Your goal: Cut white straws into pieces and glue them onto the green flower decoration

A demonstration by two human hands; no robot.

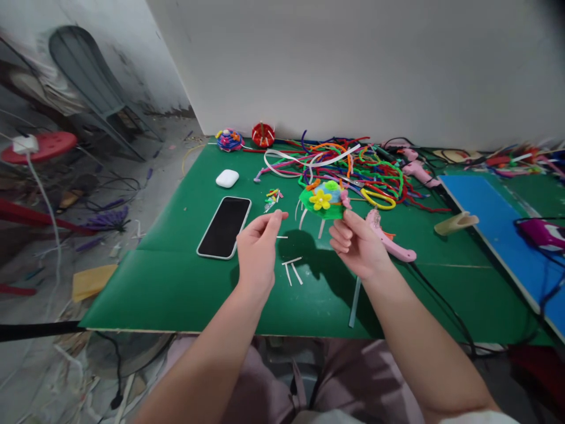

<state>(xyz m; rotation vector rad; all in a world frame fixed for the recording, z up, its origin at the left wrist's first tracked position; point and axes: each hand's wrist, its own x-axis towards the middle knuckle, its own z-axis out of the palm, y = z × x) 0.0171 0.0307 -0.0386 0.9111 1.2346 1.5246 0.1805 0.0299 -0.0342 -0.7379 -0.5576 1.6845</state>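
Note:
My right hand (359,244) is shut on the edge of a small fuzzy dome-shaped pipe-cleaner craft (338,210), holding it above the table. The craft is green and blue, with a yellow flower (320,199) and a pink flower on its side. Several thin white strips hang below it. Left of the craft and apart from it, my left hand (256,250) is closed with thumb and forefinger pinched together; what they grip, if anything, is too small to make out. Several short white strips (292,271) lie on the table below, between my hands.
A phone (225,228), a white earbud case (227,178) and small coloured bits lie left on the green table (168,294). Tangled pipe cleaners (326,156) and yellow-handled scissors (378,200) are behind. A pink glue gun (392,241) with a cord sits right, beside a blue board (494,235).

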